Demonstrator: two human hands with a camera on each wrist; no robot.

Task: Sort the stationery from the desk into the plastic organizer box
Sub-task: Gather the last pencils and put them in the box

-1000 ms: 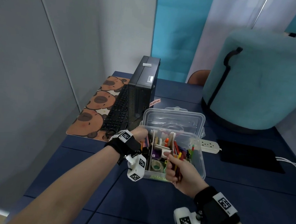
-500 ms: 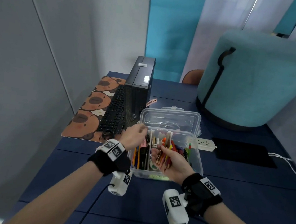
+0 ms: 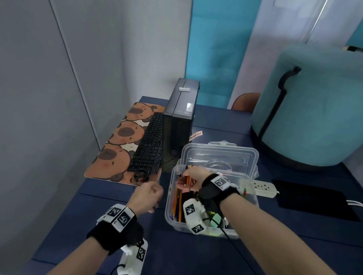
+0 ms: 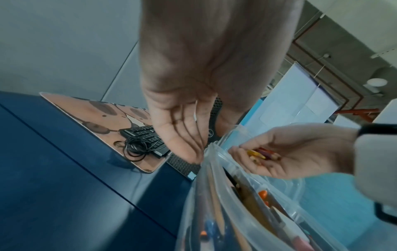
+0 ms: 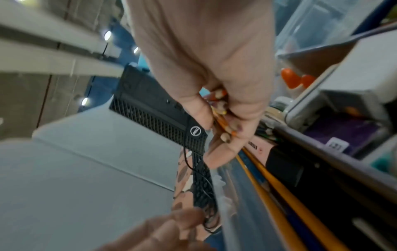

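The clear plastic organizer box point(image 3: 169, 216) stands open on the blue desk, with its lid point(image 3: 218, 157) leaning behind it. Several yellow pencils point(image 3: 179, 203) lie in its left compartment, and glue, tape and other stationery fill the rest. My right hand point(image 3: 185, 180) hovers over the box's far left corner and grips a bundle of coloured pencils point(image 5: 221, 115); the bundle point(image 4: 262, 153) also shows in the left wrist view. My left hand point(image 3: 151, 192) hangs just left of the box, fingers relaxed point(image 4: 182, 132), holding nothing.
A black computer tower point(image 3: 178, 123), a keyboard point(image 3: 150, 147) with a coiled cable point(image 3: 139, 177) and a capybara mat point(image 3: 120, 144) lie behind my left hand. A white power strip point(image 3: 264, 187), a black pad point(image 3: 314, 202) and a teal pouf point(image 3: 325, 111) stand to the right.
My right hand has carried the coloured pencils from the box's middle to its far left corner. My left hand has let go of the box's left edge and drawn back to the left.
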